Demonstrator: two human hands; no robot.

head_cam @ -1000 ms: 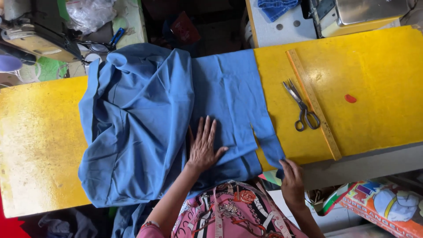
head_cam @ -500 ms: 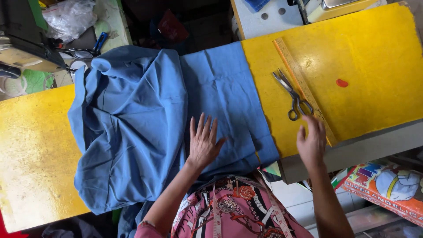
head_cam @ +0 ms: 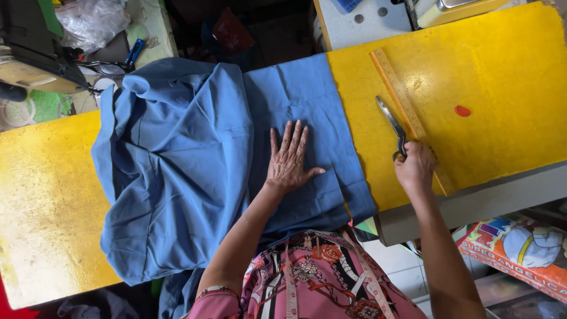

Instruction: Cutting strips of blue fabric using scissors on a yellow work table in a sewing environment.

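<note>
Right hand (head_cam: 415, 168) now around scissors (head_cam: 392, 127).

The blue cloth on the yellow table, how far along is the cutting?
Done: blue cloth is spread on the yellow table, pinned flat by the left hand. In hand: the right hand grips the scissors beside the wooden ruler. Left: blades are off the cloth.

The scissors (head_cam: 393, 127) handles are hidden under the right hand (head_cam: 415, 168) — at six o'clock, blue cloth (head_cam: 177, 177) leaves the frame.
</note>
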